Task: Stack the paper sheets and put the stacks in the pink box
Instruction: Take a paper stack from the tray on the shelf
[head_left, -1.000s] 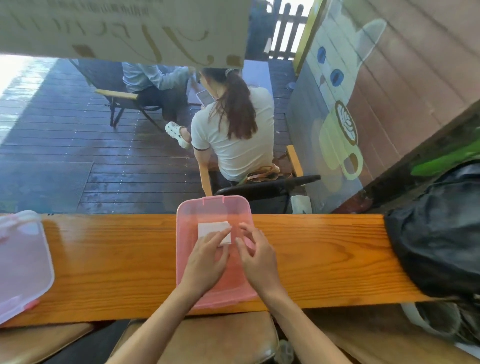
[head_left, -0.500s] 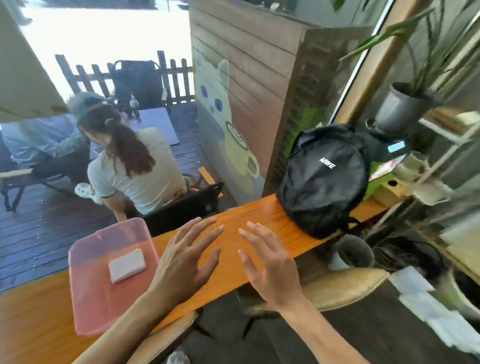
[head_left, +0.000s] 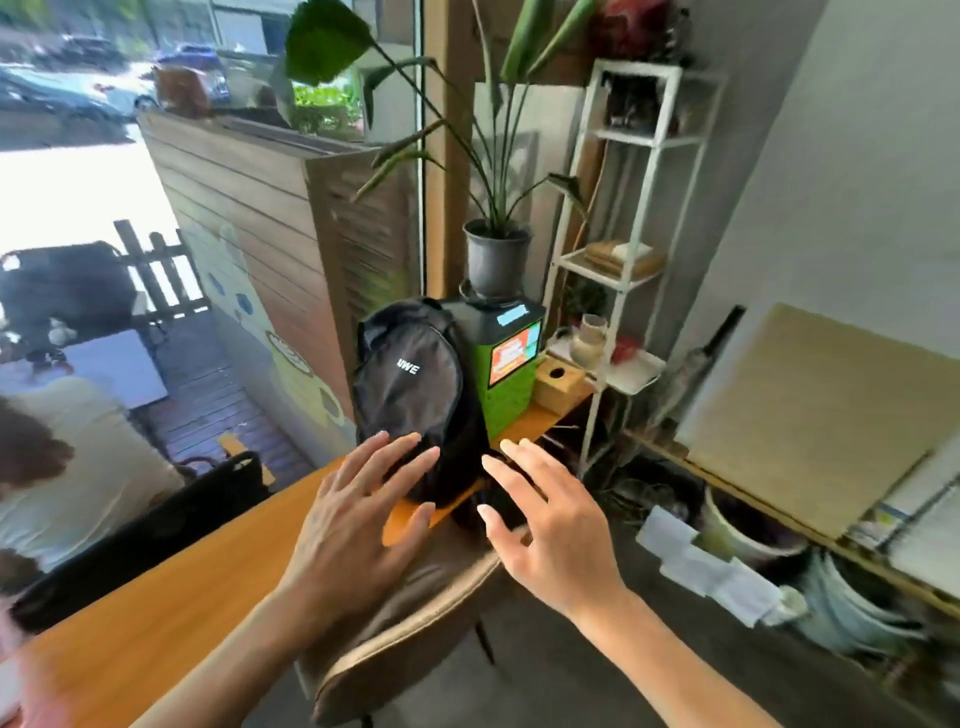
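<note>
Head view: both hands up in centre frame, palms down, nothing held. Left hand (head_left: 358, 514) has its fingers (head_left: 410, 462) spread apart, hovering over the orange wooden counter (head_left: 156, 613) and overlapping the lower part of a black backpack (head_left: 415, 400). Right hand (head_left: 550, 525) sits just beside it to the right, fingers likewise splayed and empty, past the counter's near edge and above a tan padded stool (head_left: 405, 639).

Pink box (head_left: 8, 691): only a blurred pink sliver at the lower-left edge of frame, on the counter, well apart from both hands. Can't tell what is in it from here.

White paper sheets (head_left: 706, 571) lie loose on the floor at lower right, near a white bucket (head_left: 748, 530). Edges are motion-blurred, can't count them.

Backpack stands upright on the counter in mid-frame. Just right of it is a green kiosk box (head_left: 506, 374) with a grey plant pot (head_left: 496, 260) on top, then a wooden tissue box (head_left: 558, 384). White metal shelf rack (head_left: 623, 249) is at upper right. Seated person in a white shirt (head_left: 67, 467) is at left edge, beyond the counter.
</note>
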